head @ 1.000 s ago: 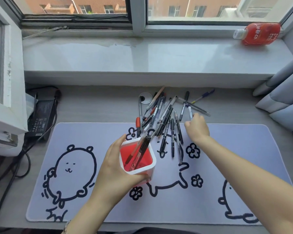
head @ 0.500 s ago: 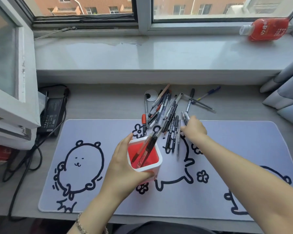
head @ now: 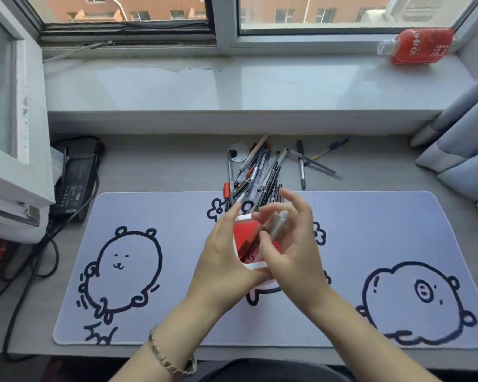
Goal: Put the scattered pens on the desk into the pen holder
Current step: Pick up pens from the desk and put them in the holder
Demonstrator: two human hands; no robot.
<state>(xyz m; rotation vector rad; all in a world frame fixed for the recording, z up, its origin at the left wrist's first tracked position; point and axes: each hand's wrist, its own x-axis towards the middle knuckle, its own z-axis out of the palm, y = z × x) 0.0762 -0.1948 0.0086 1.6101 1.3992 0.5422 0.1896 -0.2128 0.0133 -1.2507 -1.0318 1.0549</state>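
Observation:
A square pen holder (head: 244, 232), white rim and red inside, is lifted and tilted in my left hand (head: 222, 260), which wraps its left side. My right hand (head: 293, 241) is over the holder's mouth, fingers pinching a blurred clear pen (head: 278, 223) that points down into it. At least one pen leans inside the holder. Behind the hands a pile of several pens (head: 255, 175) lies across the mat's far edge. Three more pens (head: 312, 164) lie apart to the right on the desk.
A pale desk mat (head: 370, 216) with black cartoon drawings covers the desk. A power brick with cables (head: 72, 183) sits at the left. A red bottle (head: 420, 46) lies on the windowsill. Grey curtains (head: 464, 150) hang at the right.
My right hand left the pile with a pen and came back over the holder's mouth. My left hand has tilted the holder more towards the right.

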